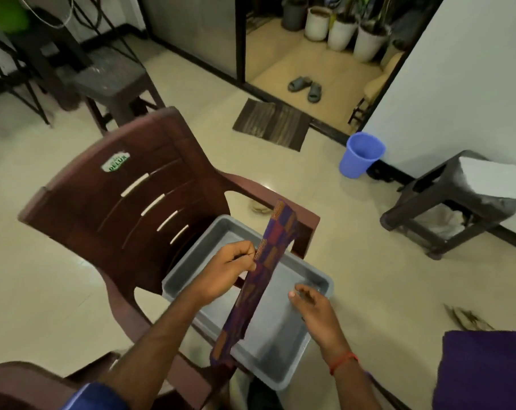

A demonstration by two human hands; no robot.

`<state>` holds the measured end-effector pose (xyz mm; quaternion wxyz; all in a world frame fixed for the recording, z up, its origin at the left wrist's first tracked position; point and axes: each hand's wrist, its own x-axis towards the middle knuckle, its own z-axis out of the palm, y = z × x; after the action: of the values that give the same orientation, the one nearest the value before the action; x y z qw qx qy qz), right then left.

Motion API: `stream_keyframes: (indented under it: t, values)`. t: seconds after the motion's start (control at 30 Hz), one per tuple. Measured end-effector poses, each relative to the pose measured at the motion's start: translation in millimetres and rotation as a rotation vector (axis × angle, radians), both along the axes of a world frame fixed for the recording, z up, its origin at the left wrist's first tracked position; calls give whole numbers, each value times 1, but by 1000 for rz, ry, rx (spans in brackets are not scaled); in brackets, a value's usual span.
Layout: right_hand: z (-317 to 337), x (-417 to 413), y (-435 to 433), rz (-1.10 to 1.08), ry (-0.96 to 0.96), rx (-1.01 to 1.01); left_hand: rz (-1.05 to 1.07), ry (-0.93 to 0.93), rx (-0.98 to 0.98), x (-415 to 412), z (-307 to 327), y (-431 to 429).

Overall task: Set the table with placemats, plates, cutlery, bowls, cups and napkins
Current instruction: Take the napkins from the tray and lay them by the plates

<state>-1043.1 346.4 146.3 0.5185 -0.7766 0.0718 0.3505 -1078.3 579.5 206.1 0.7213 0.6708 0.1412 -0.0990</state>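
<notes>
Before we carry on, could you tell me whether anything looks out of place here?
The grey tray sits askew on the brown chair, its near corner seemingly overhanging the seat; it could tip.

Open room over the right half of the tray [283,332] — the placemat [267,255] hangs across its middle, the chair back [150,208] walls the left, an armrest [304,220] blocks the far corner.

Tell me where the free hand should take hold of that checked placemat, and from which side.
Pinch the placemat on its right long edge, below the middle, coming from the right. It hangs tilted over the tray, and the left hand pinches only its upper left edge, so the lower end droops unsupported. The open right hand is already on that side.
</notes>
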Motion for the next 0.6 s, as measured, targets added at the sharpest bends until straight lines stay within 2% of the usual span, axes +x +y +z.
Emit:
stream_keyframes:
  t: [0.1,0.2,0.3,0.4,0.47,0.6]
  values:
    - [29,-22,6,-161,98,141,34,-96,-183,-11,43,1]
    - [55,-35,8,-278,235,416,58,-173,-332,-18,78,2]
    - [77,-41,5,-305,322,702,58,-193,-535,-29,107,1]
    - [102,-44,-1,-385,188,754,150,-104,-620,-42,121,-1]
    - [115,-45,-9,-411,41,711,220,-21,-560,-48,115,-1]
    - [130,-60,-30,-449,-190,525,111,-54,-384,-64,101,-6]
